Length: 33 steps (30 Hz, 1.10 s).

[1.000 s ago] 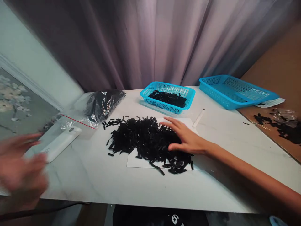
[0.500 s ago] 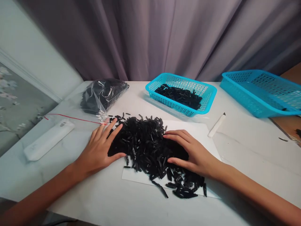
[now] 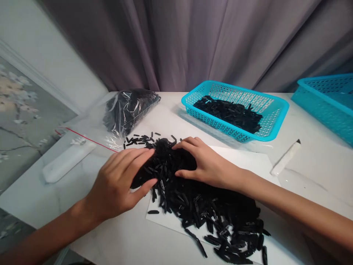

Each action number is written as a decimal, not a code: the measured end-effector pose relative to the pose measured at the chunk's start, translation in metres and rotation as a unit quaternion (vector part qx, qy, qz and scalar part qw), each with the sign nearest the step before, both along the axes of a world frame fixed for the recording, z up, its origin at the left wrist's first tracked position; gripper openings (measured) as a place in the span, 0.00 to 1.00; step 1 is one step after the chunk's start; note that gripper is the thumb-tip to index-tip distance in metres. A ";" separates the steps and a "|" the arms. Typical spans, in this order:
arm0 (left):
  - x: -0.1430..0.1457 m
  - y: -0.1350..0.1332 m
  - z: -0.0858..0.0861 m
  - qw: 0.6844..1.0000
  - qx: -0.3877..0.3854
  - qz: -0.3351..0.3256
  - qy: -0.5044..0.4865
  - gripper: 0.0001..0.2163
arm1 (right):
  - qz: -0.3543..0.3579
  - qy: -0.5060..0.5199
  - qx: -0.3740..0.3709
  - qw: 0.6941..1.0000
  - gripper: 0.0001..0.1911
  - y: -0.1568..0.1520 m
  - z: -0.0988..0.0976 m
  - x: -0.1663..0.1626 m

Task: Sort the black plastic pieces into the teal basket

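A heap of small black plastic pieces (image 3: 198, 206) lies on a white sheet of paper (image 3: 248, 162) on the white table (image 3: 116, 239). My left hand (image 3: 121, 184) rests against the heap's left side, fingers stretched and slightly cupped. My right hand (image 3: 201, 162) lies on top of the heap, fingers spread flat over the pieces. The two hands are close together at the heap's far left end. Neither hand grips anything that I can see.
A clear bag of black pieces (image 3: 129, 108) lies at the back left. A blue basket (image 3: 273, 125) with black pieces stands behind the heap, a second blue basket (image 3: 328, 99) at the right edge. A white bar (image 3: 66, 162) lies left, a white stick (image 3: 285, 158) right.
My right hand has slid left across the heap toward my left hand, leaving pieces spread out toward the front right. The view has shifted closer and to the left.
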<state>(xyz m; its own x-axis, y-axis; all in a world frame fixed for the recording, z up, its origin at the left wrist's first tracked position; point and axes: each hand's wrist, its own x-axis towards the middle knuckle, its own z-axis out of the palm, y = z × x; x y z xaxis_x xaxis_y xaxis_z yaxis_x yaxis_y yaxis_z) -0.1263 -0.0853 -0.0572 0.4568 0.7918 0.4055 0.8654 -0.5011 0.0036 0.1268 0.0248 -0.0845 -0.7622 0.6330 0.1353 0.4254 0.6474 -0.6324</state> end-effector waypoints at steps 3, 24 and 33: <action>0.025 0.033 0.019 0.995 -0.098 -0.011 -0.028 0.18 | -0.002 0.038 -0.051 0.998 0.13 0.008 0.003 0.003; 0.085 0.103 0.062 0.968 -0.209 -0.119 -0.066 0.03 | -0.175 0.426 -0.663 0.590 0.11 -0.008 0.031 0.008; 0.076 0.100 0.064 0.957 -0.189 -0.081 -0.206 0.05 | -0.166 0.388 -0.664 0.617 0.11 -0.009 0.027 0.008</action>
